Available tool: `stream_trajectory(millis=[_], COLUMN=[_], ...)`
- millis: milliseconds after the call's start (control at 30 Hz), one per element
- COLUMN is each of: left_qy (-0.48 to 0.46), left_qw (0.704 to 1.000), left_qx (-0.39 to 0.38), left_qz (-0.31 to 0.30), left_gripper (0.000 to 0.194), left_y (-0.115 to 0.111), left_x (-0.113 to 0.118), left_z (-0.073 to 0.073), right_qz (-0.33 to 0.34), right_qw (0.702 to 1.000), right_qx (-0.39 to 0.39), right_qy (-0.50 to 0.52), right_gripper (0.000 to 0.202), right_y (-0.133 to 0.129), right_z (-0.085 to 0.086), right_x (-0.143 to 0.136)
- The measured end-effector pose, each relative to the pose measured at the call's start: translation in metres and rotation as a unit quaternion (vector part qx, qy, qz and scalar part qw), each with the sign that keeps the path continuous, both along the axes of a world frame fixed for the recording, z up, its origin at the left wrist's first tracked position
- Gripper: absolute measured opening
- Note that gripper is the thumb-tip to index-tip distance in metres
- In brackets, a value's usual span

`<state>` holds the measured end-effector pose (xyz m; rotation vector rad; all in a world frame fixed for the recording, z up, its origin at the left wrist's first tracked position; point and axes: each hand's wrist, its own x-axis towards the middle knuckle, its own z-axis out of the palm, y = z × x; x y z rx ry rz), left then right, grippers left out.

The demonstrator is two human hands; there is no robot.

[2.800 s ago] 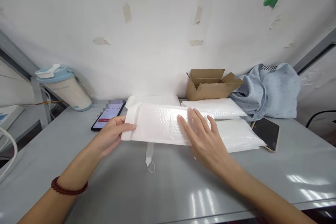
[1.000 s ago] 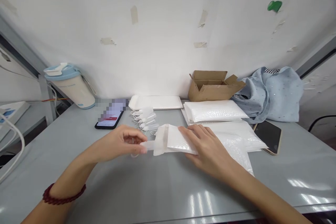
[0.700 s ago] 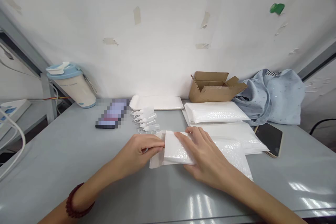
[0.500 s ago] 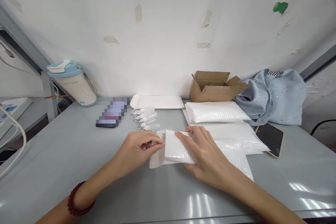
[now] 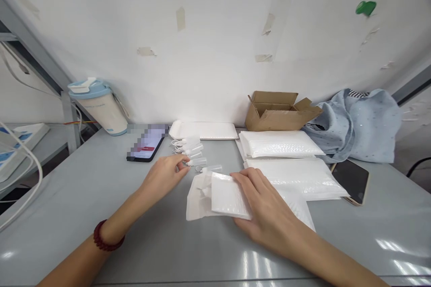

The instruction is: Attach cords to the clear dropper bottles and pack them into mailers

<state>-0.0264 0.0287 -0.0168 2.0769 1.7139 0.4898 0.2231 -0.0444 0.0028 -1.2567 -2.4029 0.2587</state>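
Observation:
My right hand (image 5: 259,206) grips a small white bubble mailer (image 5: 229,197) at its right end. The mailer's flap (image 5: 198,202) spreads out open toward the left, its paper creased. Away from the mailer, my left hand (image 5: 168,172) pinches thumb and forefinger at the looped end of a small clear tube (image 5: 198,162). Several similar tubes with white caps and thin loops lie in a column just behind it. One more tube (image 5: 213,168) rests behind the mailer's upper edge.
White bubble mailers (image 5: 292,175) are stacked at right, before an open cardboard box (image 5: 279,116). A flat white mailer (image 5: 208,130) lies by the wall. Around them are a phone (image 5: 148,143), a tumbler (image 5: 101,107), a second phone (image 5: 352,181) and a blue cloth bag (image 5: 367,125).
My left hand has left the mailer's flap and moved up and left to the tubes. A single tube now shows behind the mailer. My right hand still holds the mailer.

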Motion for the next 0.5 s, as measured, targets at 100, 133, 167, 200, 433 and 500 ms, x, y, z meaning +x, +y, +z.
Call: stream_trajectory(millis=[100, 133, 167, 200, 433, 500], left_qy=[0.068, 0.085, 0.098, 0.106, 0.051, 0.044], left_qw=[0.998, 0.996, 0.995, 0.994, 0.998, 0.996], left_qx=[-0.009, -0.011, -0.012, -0.014, 0.01, -0.004], left_qz=[-0.003, -0.004, -0.006, -0.007, -0.039, -0.077], left_gripper=[0.034, 0.034, 0.033, 0.032, 0.026, 0.027], left_y=[0.002, 0.002, 0.003, 0.003, -0.003, -0.006], left_x=[0.001, 0.001, 0.002, 0.002, 0.009, 0.014], left_z=[-0.006, -0.008, -0.009, -0.01, -0.007, -0.009], right_qz=[0.022, 0.028, 0.035, 0.039, 0.025, 0.007], right_qw=[0.999, 0.999, 0.998, 0.997, 0.988, 0.988], right_qx=[-0.02, -0.032, -0.046, -0.061, -0.103, -0.09], right_qy=[-0.013, -0.02, -0.027, -0.036, -0.117, -0.128], right_gripper=[0.049, 0.046, 0.043, 0.04, 0.034, 0.034], right_y=[-0.006, -0.008, -0.01, -0.012, -0.016, -0.014], right_z=[0.003, 0.004, 0.004, 0.005, -0.006, -0.012], right_x=[-0.003, -0.004, -0.005, -0.005, -0.013, -0.014])
